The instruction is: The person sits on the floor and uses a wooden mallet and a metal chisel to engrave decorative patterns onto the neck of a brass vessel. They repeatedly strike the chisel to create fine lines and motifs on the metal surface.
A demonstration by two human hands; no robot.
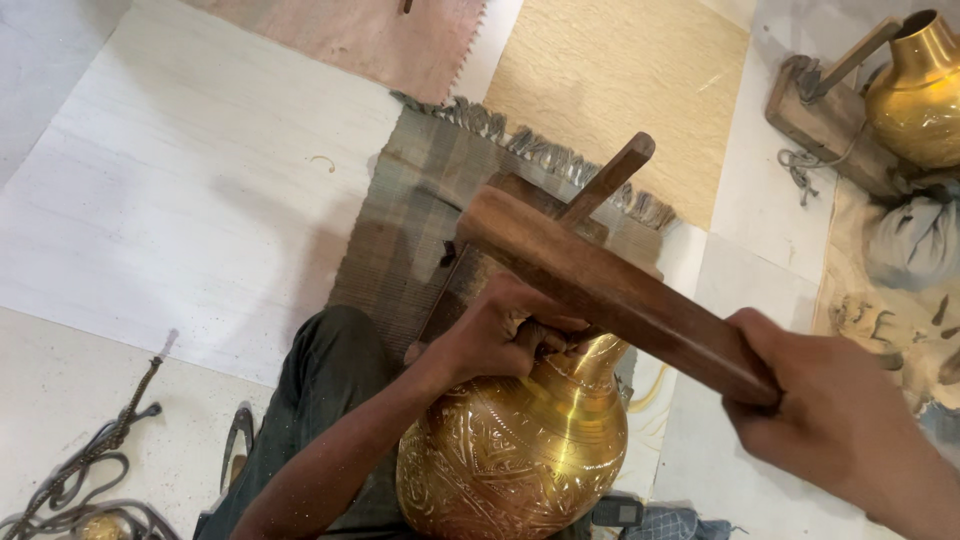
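Bare white floor (170,200) lies open left; wooden bar (610,290) blocks above the pot (510,450).

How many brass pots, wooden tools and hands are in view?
Brass pots: 2, engraved pot and plain pot
Wooden tools: 2, mallet and wooden block
Hands: 2, left hand, right hand
Total: 6

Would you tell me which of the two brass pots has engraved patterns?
The brass pot under the left hand, at bottom centre: its belly is covered in engraving. The pot at top right looks smooth.
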